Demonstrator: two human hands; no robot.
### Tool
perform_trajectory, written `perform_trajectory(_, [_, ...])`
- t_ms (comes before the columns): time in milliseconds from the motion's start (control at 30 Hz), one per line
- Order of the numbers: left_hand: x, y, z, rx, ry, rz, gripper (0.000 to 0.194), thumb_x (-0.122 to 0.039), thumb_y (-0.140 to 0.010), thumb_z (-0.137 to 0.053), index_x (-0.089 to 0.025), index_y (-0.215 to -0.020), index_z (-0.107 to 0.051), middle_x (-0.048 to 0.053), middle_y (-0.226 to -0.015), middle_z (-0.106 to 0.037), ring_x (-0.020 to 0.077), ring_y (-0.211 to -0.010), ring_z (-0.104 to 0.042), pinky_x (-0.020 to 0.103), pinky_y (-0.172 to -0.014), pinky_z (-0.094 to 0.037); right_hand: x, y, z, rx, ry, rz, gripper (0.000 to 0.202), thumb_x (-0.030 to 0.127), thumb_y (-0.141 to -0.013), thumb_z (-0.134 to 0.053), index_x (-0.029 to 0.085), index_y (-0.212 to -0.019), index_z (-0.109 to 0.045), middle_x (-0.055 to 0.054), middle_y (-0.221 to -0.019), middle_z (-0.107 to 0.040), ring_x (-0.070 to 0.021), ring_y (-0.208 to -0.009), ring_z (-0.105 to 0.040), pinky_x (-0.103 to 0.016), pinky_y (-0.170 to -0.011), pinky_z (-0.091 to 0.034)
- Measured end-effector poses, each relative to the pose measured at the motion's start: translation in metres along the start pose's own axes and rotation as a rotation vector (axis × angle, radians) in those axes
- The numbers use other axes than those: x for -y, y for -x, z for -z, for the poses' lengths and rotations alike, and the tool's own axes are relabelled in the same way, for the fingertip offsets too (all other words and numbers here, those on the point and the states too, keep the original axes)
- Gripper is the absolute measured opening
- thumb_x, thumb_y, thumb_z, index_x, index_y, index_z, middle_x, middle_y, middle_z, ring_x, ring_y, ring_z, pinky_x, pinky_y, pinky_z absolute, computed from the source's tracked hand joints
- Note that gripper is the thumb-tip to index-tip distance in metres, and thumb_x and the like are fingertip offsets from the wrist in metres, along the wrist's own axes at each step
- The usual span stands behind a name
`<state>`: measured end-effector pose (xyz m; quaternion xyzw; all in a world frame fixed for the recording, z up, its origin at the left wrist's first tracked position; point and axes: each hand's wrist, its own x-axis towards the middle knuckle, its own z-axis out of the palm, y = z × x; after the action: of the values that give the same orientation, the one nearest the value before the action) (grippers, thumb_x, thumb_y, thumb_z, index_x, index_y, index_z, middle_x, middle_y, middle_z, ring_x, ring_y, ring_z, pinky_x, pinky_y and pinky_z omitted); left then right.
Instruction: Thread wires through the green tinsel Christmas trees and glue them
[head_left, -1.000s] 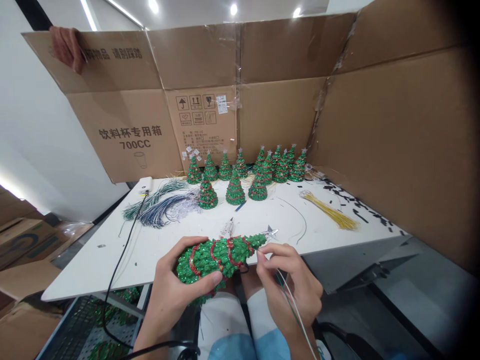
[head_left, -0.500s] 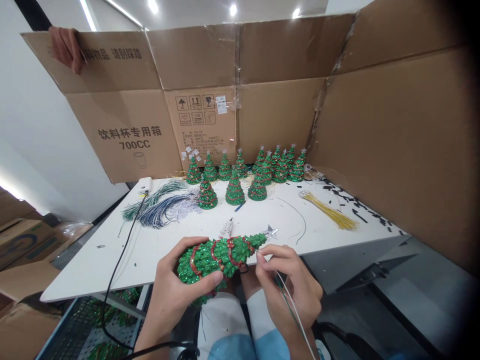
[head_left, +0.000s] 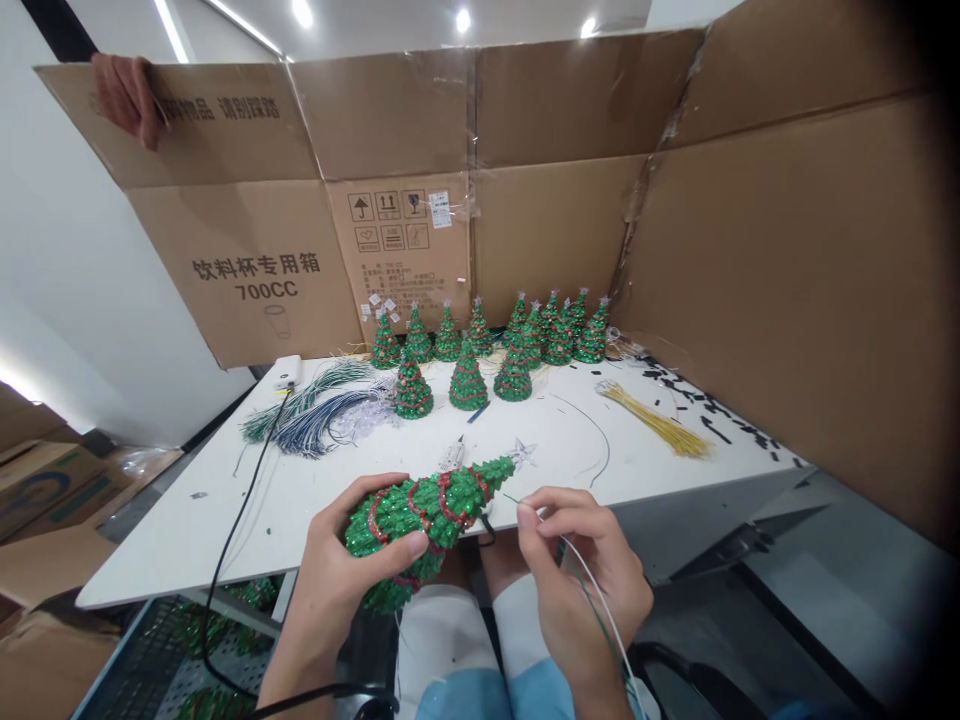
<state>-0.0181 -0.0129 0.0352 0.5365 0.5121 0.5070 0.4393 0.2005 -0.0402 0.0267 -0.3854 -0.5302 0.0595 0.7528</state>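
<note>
My left hand [head_left: 345, 555] is wrapped round a glittery green miniature Christmas tree [head_left: 431, 510] with red garland, tilted on its side above my lap. Its tip points right and carries a clear star [head_left: 523, 453]. Just right of the tree, my right hand [head_left: 585, 560] pinches a thin green and white wire [head_left: 596, 590] between thumb and forefinger. The wire's green end sticks out toward the tree, a little apart from it, and its tail runs down past my wrist. Behind the tree a white tube with a pointed nozzle [head_left: 452, 457] lies on the table.
Several finished-looking small trees [head_left: 469, 378] stand at the back of the white table [head_left: 247, 530]. Bundles of green wires [head_left: 315, 395], blue wires [head_left: 322, 425] and yellow wires [head_left: 660, 420] lie around. Cardboard walls [head_left: 555, 220] enclose the back; another person's hand [head_left: 127, 98] grips the top left.
My right hand has drawn the wire end away from the tree's upper part, moving slightly right. The tree in my left hand has shifted a little left and down.
</note>
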Motion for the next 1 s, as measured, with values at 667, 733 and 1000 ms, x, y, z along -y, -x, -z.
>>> perform_trajectory(667, [-0.004, 0.001, -0.003, 0.018, -0.051, -0.031, 0.065, -0.047, -0.064, -0.103, -0.023, -0.121, -0.084, 0.006, -0.112, -0.085, 0.0289, -0.099, -0.077, 0.035, -0.09, -0.062, 0.006, 0.002, -0.003, 0.048, 0.29, 0.363, 0.036, -0.014, -0.088, -0.078, 0.019, -0.098, -0.069, -0.009, -0.097, -0.081, -0.0166, -0.081, -0.076, -0.03, -0.074, -0.064])
perform_trajectory(733, [-0.006, 0.002, -0.004, 0.008, -0.054, -0.034, 0.065, -0.048, -0.064, -0.103, -0.023, -0.12, -0.084, 0.006, -0.111, -0.084, 0.0287, -0.098, -0.077, 0.035, -0.087, -0.064, 0.004, 0.002, -0.001, 0.069, 0.314, 0.385, 0.037, -0.015, -0.087, -0.079, 0.018, -0.098, -0.069, -0.01, -0.097, -0.081, -0.0175, -0.082, -0.075, -0.031, -0.075, -0.064])
perform_trajectory(1000, [-0.011, 0.004, -0.004, -0.023, -0.061, -0.017, 0.064, -0.05, -0.064, -0.103, -0.022, -0.119, -0.083, 0.004, -0.105, -0.083, 0.0246, -0.086, -0.076, 0.03, -0.071, -0.067, -0.007, -0.002, 0.007, 0.217, 0.262, 0.43, 0.037, -0.017, -0.087, -0.076, 0.017, -0.099, -0.069, -0.012, -0.098, -0.08, -0.0193, -0.083, -0.072, -0.034, -0.072, -0.061])
